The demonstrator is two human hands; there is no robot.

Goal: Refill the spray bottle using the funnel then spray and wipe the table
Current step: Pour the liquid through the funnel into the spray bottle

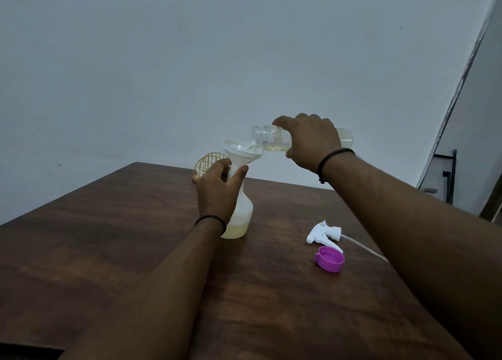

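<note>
While left hand [217, 194] grips spray bottle [240, 213], right hand [309, 139] holds tilted clear bottle [271, 139] over funnel [239, 150], sprayer head [323, 233], purple cap [329, 259] nearby

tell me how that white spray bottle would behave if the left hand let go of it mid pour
The spray bottle looks light, with liquid only near its base. With the wide funnel on its narrow neck it is probably top-heavy and apt to tip. The left hand gripping the neck likely steadies it.
</note>
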